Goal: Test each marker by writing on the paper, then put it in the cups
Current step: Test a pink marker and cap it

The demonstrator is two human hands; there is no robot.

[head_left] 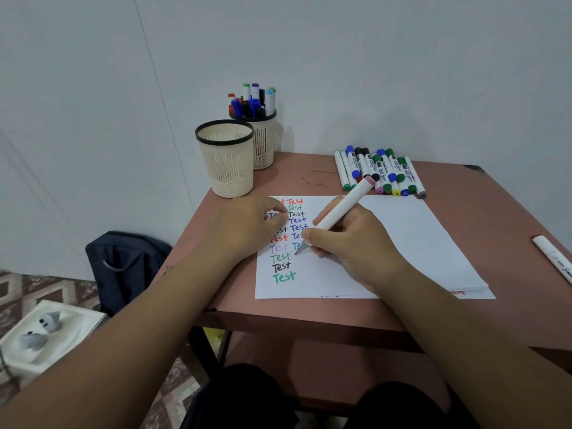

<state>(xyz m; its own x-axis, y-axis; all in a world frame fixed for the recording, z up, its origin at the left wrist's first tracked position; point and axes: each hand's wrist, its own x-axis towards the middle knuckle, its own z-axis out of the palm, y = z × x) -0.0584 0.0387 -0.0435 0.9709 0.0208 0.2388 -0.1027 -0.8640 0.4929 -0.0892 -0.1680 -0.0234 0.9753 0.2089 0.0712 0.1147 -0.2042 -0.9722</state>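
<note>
Right hand (356,243): fingers (312,235) curled round a white marker (340,209), pinched low near the tip, pink cap end pointing up and away, tip touching the paper (402,236) just below the second column of "Test" words. Left hand (247,227): rests on the paper's left edge, fingers loosely curled, holding nothing, covering part of the first column of words. Paper lies flat on the bench (495,218), words in red, green, black, blue and purple stacked between the two hands; the sheet to the right of the right-hand fingers is blank. Beyond the left fingers, near the bench's far left corner, stands a cream mesh cup (227,159) with a black rim; no markers show in it. Just behind it, touching or nearly so, a second cup (266,144) packed with capped markers standing upright. Beyond the right-hand fingers, at the far edge of the bench, a pile of loose markers (380,171) lies side by side, mixed cap colours. One more white marker (554,258) lies well to the right of the right hand, near the bench edge, partly cut off by the frame. Dark bag (123,267) on the floor to the left of the bench.
</note>
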